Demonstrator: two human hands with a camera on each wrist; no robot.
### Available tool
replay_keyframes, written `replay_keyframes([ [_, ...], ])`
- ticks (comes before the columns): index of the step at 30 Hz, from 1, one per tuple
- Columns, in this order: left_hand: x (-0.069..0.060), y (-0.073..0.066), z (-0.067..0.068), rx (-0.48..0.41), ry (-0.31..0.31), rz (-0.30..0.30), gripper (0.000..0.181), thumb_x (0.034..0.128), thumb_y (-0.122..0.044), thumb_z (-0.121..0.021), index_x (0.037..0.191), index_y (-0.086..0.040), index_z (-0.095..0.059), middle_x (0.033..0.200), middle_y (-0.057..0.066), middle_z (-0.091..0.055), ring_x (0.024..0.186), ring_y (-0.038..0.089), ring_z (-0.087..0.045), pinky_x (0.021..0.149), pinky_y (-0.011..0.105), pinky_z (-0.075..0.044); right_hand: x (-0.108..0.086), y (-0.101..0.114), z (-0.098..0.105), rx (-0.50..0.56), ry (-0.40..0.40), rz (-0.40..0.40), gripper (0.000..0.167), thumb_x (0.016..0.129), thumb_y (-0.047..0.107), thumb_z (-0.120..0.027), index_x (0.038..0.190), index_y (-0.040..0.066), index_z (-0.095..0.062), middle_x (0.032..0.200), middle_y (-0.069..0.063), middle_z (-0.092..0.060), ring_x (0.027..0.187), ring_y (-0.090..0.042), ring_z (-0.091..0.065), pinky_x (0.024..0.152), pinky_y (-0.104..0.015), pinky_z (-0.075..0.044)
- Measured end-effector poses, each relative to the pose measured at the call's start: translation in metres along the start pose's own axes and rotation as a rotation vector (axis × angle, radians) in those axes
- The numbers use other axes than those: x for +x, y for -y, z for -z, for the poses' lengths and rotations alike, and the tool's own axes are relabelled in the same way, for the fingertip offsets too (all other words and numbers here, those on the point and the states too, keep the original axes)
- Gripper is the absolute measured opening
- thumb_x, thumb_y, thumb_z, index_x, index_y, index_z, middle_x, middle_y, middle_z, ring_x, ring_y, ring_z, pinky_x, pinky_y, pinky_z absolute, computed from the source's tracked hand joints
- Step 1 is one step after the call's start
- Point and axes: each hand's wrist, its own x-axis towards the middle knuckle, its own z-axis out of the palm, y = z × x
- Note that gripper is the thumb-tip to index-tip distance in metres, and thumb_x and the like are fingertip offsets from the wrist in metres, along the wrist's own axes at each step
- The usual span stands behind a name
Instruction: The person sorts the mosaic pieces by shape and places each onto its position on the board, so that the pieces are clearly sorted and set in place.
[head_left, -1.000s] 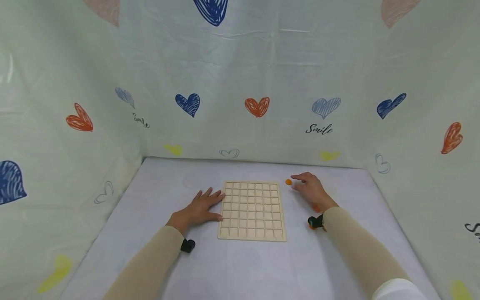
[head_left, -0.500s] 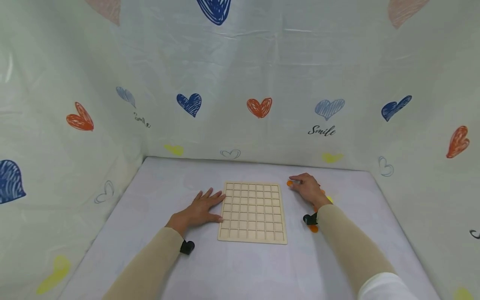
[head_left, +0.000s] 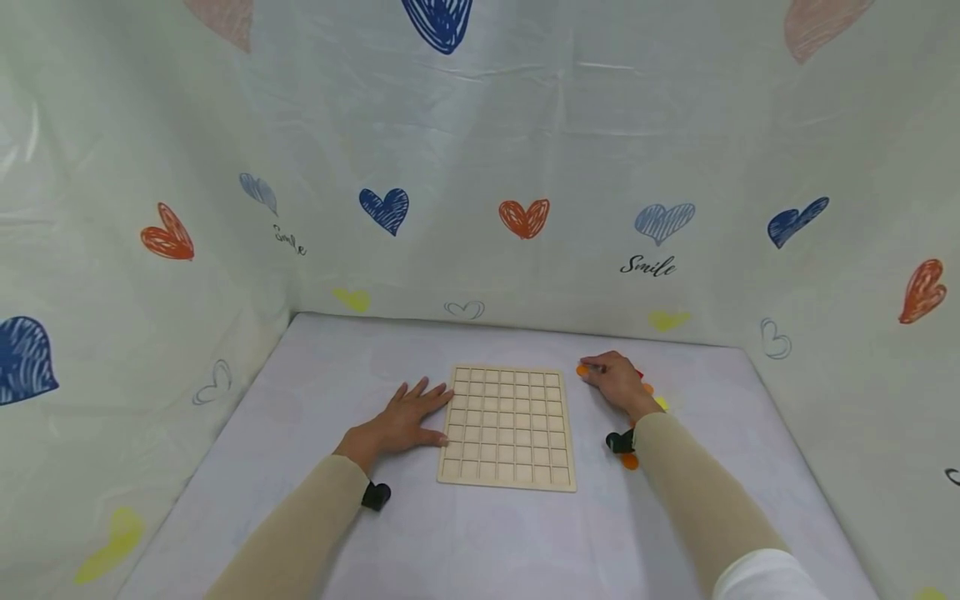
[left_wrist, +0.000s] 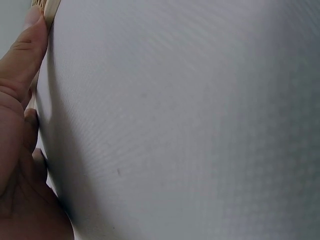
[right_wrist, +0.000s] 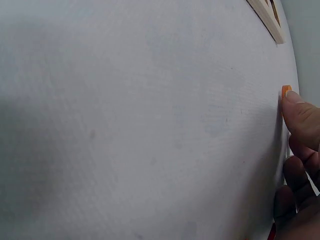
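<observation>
A wooden grid board [head_left: 506,427] lies on the table. My left hand [head_left: 397,423] has its fingers spread, with fingertips and thumb touching the board's left edge. In the left wrist view the thumb of the left hand [left_wrist: 22,65] reaches the board's edge [left_wrist: 50,12]. Beyond the board's upper right corner, my right hand [head_left: 618,385] pinches an orange disc [head_left: 582,370] between thumb and finger. The right wrist view shows the thumb of my right hand [right_wrist: 302,120] against the orange disc [right_wrist: 285,91]; its other fingers are curled below.
Several small pieces lie beside and partly under the right forearm: an orange one [head_left: 630,461], a yellow one [head_left: 662,403] and a bit of red. The white table [head_left: 480,542] meets a hanging sheet [head_left: 465,125] printed with hearts at its back and sides.
The right hand has moved left, and its thumb and finger have closed on the orange disc. The forearm's shift uncovers yellow and red pieces. The left hand stays at the board's edge.
</observation>
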Motion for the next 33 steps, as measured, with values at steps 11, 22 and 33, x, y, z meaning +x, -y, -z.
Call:
replay_keyframes([
  [11,-0.0002,0.0008,-0.0014,-0.010,-0.010,-0.003,0.091,0.0913,-0.052,-0.079,0.166,-0.021,-0.037,0.174,0.005,-0.029,0.165,0.037,-0.007,0.134,0.058,0.000,0.0014,0.0004,-0.0017,-0.024,0.019,-0.031,0.034,0.103,0.016,-0.067,0.136,0.005,-0.071,0.136,-0.019,-0.060,0.114,-0.034,-0.055,0.102,-0.051,-0.049],
  [22,0.0006,-0.0011,-0.0020,0.008,-0.005,0.021,0.091,0.0906,-0.052,-0.079,0.166,-0.022,-0.037,0.174,0.004,-0.029,0.165,0.036,-0.009,0.134,0.057,-0.002,0.0014,0.0005,-0.0022,-0.043,-0.019,-0.013,0.032,0.102,0.018,-0.071,0.130,0.004,-0.074,0.136,-0.021,-0.063,0.120,-0.038,-0.059,0.107,-0.055,-0.050],
  [33,-0.0003,-0.0036,-0.0007,0.003,-0.004,0.027,0.091,0.0904,-0.050,-0.080,0.166,-0.022,-0.037,0.174,0.004,-0.029,0.165,0.036,-0.008,0.134,0.058,0.000,-0.0028,-0.0046,0.0001,-0.006,-0.058,-0.065,0.039,0.102,0.031,-0.069,0.137,0.013,-0.070,0.127,-0.016,-0.073,0.121,-0.036,-0.062,0.107,-0.056,-0.049],
])
